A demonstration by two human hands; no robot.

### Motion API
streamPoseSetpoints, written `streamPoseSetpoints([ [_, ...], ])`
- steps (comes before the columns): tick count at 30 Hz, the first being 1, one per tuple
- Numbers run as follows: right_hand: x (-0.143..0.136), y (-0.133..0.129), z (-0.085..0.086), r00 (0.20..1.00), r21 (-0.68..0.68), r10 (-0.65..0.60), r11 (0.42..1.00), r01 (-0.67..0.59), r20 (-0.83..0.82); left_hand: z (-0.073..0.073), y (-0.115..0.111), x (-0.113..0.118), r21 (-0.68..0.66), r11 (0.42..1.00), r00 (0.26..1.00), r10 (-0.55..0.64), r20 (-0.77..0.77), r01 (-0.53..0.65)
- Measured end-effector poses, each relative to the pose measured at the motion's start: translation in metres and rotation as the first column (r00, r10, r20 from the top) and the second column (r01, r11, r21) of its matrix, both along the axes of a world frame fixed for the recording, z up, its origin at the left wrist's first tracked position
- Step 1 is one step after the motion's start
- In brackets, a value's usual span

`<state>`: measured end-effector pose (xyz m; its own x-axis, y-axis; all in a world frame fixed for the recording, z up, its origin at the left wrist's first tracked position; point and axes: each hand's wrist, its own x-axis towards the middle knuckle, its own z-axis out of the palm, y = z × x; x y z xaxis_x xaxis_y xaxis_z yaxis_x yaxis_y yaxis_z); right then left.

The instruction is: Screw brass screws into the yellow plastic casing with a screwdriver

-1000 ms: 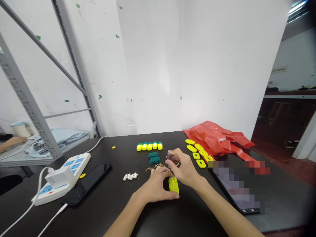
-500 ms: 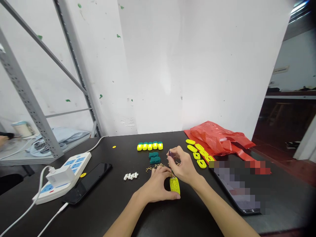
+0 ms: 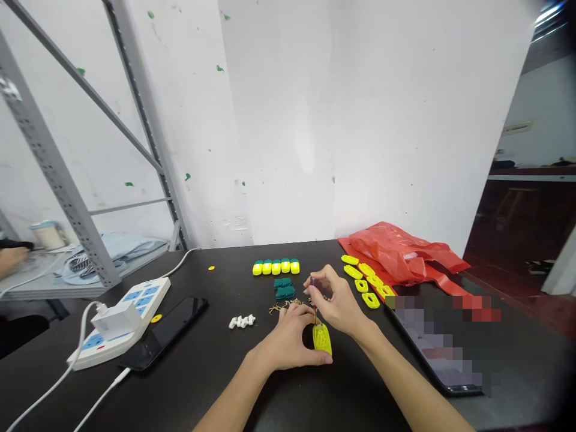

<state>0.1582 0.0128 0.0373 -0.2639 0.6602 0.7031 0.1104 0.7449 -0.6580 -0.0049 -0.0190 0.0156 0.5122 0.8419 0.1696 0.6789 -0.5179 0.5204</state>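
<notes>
Left hand pins a small yellow plastic shell flat to the black table, near the front edge at its middle. Right hand pinches a small purple-handled screwdriver, tip down into the shell. Shell looks light, rigid, likely to skate; best gripped by its long edges.

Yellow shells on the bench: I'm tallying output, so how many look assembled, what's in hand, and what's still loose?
Five closed yellow-and-green units stand in a row at the back. In hand: the left hand steadies one yellow shell on the table while the right hand holds a small screwdriver upright over it. Left loose: about six open yellow shells by the red bag, green pieces, white bits.
</notes>
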Motion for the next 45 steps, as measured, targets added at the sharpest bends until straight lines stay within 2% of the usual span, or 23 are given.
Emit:
streamPoseSetpoints([
  [3,0.003,0.000,0.001,1.000,-0.066,0.019,0.998,-0.018,0.012,-0.003,0.001,0.000,0.013,1.000,1.000,0.009,0.007,-0.009],
  [6,0.002,0.002,0.002,0.998,-0.049,-0.058,0.997,0.059,0.019,-0.003,0.001,0.000,0.007,1.000,1.000,0.011,0.006,-0.011],
  [15,-0.010,0.004,-0.006,0.979,0.198,-0.189,0.965,0.170,0.079,0.001,-0.001,0.001,-0.051,0.999,1.000,0.001,0.006,-0.001],
  [18,-0.010,0.002,-0.005,0.977,0.233,-0.197,0.957,0.174,0.079,0.001,-0.001,0.001,-0.043,0.999,1.000,0.008,0.008,-0.007],
  [25,0.000,-0.002,0.000,0.995,0.013,0.009,1.000,-0.010,0.098,0.003,-0.002,0.001,-0.013,1.000,1.000,-0.011,-0.012,0.011],
  [29,0.004,-0.001,0.000,0.995,-0.073,0.043,0.997,-0.036,0.086,0.002,-0.001,0.001,0.010,1.000,1.000,-0.007,-0.021,0.008],
  [32,0.005,0.001,0.000,0.997,-0.100,0.018,0.995,-0.011,0.074,0.000,-0.001,0.001,0.016,1.000,1.000,0.002,-0.022,-0.001],
  [39,-0.003,0.005,-0.007,0.981,0.072,-0.174,0.983,0.168,0.088,0.002,-0.001,0.002,0.004,1.000,1.000,0.003,-0.022,-0.002],
  [45,-0.012,0.007,-0.018,0.936,0.270,-0.329,0.919,0.288,0.125,0.002,-0.002,0.003,0.001,1.000,1.000,-0.007,0.006,0.007],
])
